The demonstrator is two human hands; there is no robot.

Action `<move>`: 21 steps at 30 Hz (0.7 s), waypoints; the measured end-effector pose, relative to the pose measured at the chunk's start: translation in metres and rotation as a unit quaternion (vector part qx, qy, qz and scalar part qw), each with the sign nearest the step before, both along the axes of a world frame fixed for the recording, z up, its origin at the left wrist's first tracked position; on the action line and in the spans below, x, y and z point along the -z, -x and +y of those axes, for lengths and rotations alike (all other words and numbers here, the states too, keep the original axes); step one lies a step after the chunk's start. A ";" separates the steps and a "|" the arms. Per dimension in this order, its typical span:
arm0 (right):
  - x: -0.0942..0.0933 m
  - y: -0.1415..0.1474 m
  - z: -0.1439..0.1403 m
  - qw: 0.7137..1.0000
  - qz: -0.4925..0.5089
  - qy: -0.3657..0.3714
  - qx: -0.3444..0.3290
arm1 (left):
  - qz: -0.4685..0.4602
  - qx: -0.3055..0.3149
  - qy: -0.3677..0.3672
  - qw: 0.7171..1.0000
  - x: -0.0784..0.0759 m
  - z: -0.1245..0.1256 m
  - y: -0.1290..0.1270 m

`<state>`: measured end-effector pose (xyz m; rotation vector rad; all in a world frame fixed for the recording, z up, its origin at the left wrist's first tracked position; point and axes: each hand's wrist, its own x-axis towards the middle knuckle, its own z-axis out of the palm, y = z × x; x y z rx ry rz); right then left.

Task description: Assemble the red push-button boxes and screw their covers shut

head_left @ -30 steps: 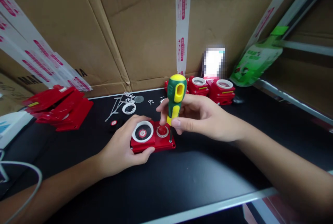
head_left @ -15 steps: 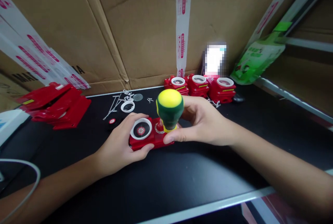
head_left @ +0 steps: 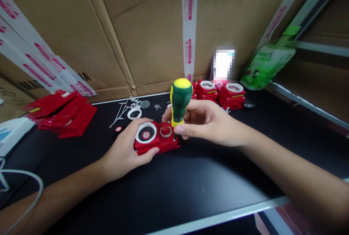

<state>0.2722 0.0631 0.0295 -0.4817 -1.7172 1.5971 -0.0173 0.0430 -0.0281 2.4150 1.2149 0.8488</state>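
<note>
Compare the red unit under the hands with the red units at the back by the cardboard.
The red unit in front lies flat, pinned by the left hand, with the screwdriver in the right hand on it. The back units stand untouched in a row. Both are red with white rings.

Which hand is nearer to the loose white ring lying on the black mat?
Left. The left hand lies just in front of the white ring, gripping the red housing. The right hand is farther right, holding the screwdriver.

Likely a small assembly workshop, cardboard walls [head_left: 152, 27], black bench [head_left: 191, 184], stacked red housings [head_left: 65, 113]
</note>
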 end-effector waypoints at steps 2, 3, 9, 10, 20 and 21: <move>-0.003 -0.004 0.000 1.000 0.000 0.004 -0.025 | -0.001 0.002 0.006 1.000 -0.001 0.000 0.000; -0.003 -0.005 0.001 1.000 -0.002 0.001 -0.031 | -0.002 0.002 0.009 1.000 0.000 0.000 0.000; 0.000 -0.005 0.003 0.999 -0.021 -0.024 -0.007 | -0.056 0.004 0.000 0.998 0.011 -0.001 0.001; 0.001 -0.005 0.004 0.999 -0.027 -0.030 0.005 | -0.065 0.012 -0.008 0.998 0.012 -0.001 0.001; 0.006 -0.003 0.004 0.997 -0.044 -0.028 0.055 | -0.012 0.009 -0.121 0.993 -0.003 -0.002 0.000; 0.006 -0.003 0.004 0.997 -0.045 -0.031 0.058 | -0.011 0.013 -0.124 0.992 -0.003 -0.002 0.002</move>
